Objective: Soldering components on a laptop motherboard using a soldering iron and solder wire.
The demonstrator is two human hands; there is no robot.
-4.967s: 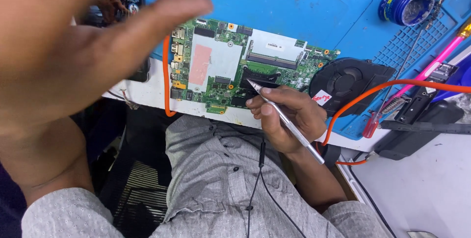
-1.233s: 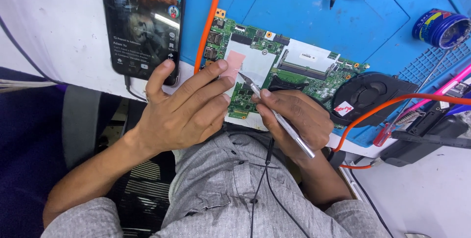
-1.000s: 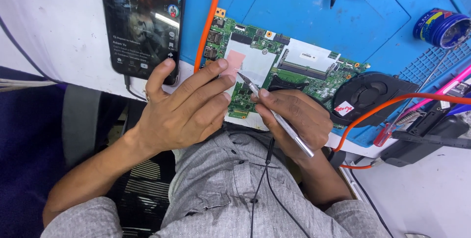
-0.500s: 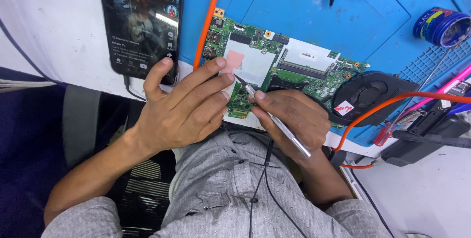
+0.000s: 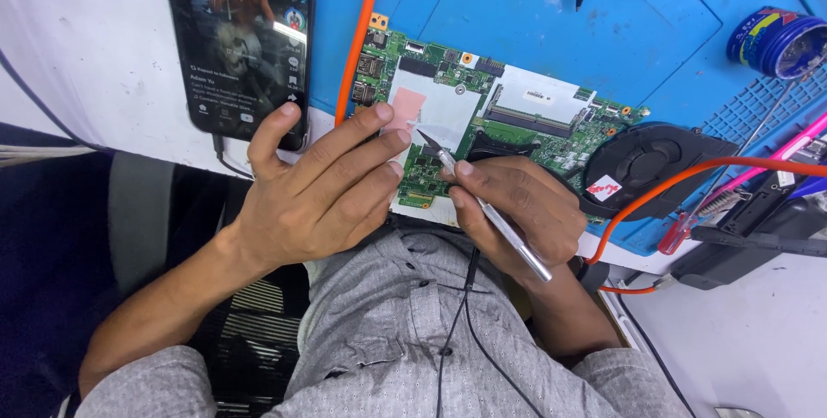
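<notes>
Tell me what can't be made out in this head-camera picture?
- Near edge of the green circuit board: covered by the left hand and right hand.
- Where the blade of the metal knife tool meets the board: too small to tell if it touches.
- Smartphone: its top is cut off by the picture's upper edge.
- Blue tin: contents hidden, partly cut off at the right edge.

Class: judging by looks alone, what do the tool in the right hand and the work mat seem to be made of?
Tool: probably bare metal; its slim handle is silvery with bright glints. Work mat: likely silicone or rubber; it is matte blue with a moulded grid section at its right side. Neither can be confirmed by sight.
</notes>
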